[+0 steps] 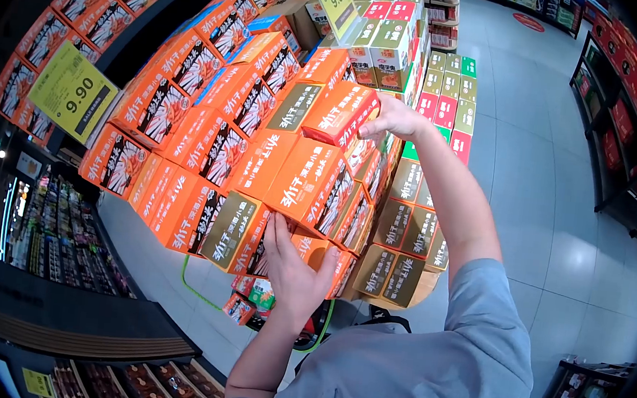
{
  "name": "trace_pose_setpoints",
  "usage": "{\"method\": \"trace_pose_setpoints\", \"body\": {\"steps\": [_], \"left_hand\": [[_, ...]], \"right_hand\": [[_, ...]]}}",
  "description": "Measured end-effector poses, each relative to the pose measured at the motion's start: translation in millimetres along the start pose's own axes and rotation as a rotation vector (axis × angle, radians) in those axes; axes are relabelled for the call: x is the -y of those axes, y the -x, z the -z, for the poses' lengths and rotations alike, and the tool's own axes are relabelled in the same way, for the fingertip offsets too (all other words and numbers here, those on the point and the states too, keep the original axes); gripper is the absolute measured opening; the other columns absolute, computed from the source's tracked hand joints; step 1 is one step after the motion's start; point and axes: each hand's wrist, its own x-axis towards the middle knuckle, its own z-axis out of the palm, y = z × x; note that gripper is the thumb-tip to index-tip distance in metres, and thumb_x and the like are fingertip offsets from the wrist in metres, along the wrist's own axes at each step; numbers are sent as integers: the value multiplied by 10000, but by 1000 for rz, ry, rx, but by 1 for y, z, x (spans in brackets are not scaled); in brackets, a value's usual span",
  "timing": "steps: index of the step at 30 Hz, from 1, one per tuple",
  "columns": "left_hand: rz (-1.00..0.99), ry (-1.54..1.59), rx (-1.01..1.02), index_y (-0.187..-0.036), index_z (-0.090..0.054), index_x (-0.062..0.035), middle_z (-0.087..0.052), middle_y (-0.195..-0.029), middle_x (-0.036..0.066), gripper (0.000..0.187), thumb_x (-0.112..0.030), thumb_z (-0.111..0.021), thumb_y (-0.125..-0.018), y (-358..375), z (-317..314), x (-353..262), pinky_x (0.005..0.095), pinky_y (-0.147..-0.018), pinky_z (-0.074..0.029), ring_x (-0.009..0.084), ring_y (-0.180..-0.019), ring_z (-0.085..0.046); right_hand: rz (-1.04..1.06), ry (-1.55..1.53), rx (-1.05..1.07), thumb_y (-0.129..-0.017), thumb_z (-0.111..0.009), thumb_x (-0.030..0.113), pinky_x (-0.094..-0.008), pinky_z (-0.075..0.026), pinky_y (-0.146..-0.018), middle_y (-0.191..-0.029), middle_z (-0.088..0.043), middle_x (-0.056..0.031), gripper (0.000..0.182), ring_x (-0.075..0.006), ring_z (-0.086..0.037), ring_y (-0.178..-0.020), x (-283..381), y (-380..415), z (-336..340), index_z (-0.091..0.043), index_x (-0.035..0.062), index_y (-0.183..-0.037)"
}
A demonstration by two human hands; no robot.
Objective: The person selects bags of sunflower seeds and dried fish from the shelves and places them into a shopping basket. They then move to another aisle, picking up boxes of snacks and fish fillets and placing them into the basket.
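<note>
My right hand (396, 120) grips the right end of an orange snack box (341, 111), thumb on its near edge and fingers behind. That box sits at the top right corner of a stack of similar orange boxes. My left hand (294, 267) lies lower on the stack, fingers straight and thumb spread. Its fingertips touch the stack between a brown-fronted box (229, 230) and an orange box (307, 186) above. Another brown-fronted box (294, 107) lies left of the gripped one.
Yellow 9.90 price signs (74, 91) rise over the stack. Green-and-white boxes (393, 43) stand behind; brown boxes (390, 273) sit at the right on a rounded wooden edge. A green-rimmed basket (314, 344) with small packs is below. A dark shelf (618, 124) stands across the tiled aisle.
</note>
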Motion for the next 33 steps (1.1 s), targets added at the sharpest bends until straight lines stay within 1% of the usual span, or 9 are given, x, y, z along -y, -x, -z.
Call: {"method": "trace_pose_setpoints", "body": {"steps": [5, 9, 13, 15, 17, 19, 21, 23, 33], "left_hand": [[-131, -129, -110, -1397, -246, 43, -265, -1385, 301, 878, -240, -748, -734, -8, 2, -1, 505, -996, -345, 441, -1229, -367], [-157, -128, -95, -1369, -317, 14, -271, -1392, 286, 744, -155, -724, -770, -16, 3, 9, 460, -954, -392, 406, -1186, -403], [-196, -157, -105, -1342, -373, -1, -315, -1374, 269, 664, -145, -717, -792, -20, 3, 12, 410, -828, -478, 374, -1032, -498], [-243, -254, -134, -1330, -387, 1, -316, -1372, 265, 675, -155, -741, -777, -23, 3, 10, 388, -795, -492, 350, -961, -518], [-213, -188, -134, -1311, -409, 1, -326, -1365, 258, 673, -158, -760, -759, -21, 1, 14, 389, -806, -490, 355, -983, -524], [-195, -180, -121, -1296, -423, 4, -334, -1357, 252, 672, -167, -772, -748, -21, 3, 13, 390, -820, -487, 362, -1020, -519], [-220, -214, -132, -1296, -421, 2, -334, -1355, 253, 671, -163, -770, -747, -23, 3, 13, 395, -830, -485, 368, -1047, -513], [-225, -212, -138, -1297, -421, 0, -334, -1354, 255, 669, -163, -769, -749, -23, 1, 13, 399, -834, -483, 370, -1054, -508], [-228, -188, -135, -1329, -412, -12, -336, -1351, 261, 682, -180, -757, -765, -21, 4, 13, 401, -873, -474, 380, -1093, -492]], "right_hand": [[40, -46, -2, -628, -860, 187, -256, -520, -732, -1069, -624, -16, 790, -99, -598, -916, -9, -10, 5, -447, 55, -1288], [47, 84, 145, -692, -821, 226, -335, -430, -957, -1241, -558, -58, 776, -148, -512, -1136, -1, -16, 18, -428, 28, -1332], [254, 206, -541, -751, -759, 298, -362, -415, -990, -1291, -538, -133, 701, -232, -511, -1190, 41, -27, 64, -463, 29, -1327], [336, 965, -894, -738, -753, 284, -405, -408, -1006, -1302, -512, -173, 684, -289, -482, -1224, 70, -42, 71, -475, 63, -1322], [352, 1266, -898, -704, -765, 286, -435, -399, -1022, -1363, -436, -178, 721, -336, -438, -1253, 64, -53, 76, -463, 164, -1346], [-57, 1671, -613, -665, -791, 329, -450, -378, -1043, -1427, -347, -154, 793, -353, -390, -1286, 63, -55, 78, -429, 272, -1368], [-83, 1698, -579, -623, -817, 373, -468, -409, -1017, -1447, -313, -141, 881, -373, -434, -1250, 68, -61, 74, -386, 326, -1389], [-394, 1514, -611, -642, -804, 406, -493, -465, -952, -1426, -316, -153, 842, -391, -490, -1193, 87, -58, 45, -401, 313, -1376], [-155, 1479, -814, -801, -650, 359, -437, -523, -826, -1220, -474, -207, 436, -380, -625, -963, 56, -65, 41, -556, 173, -1184]]}}
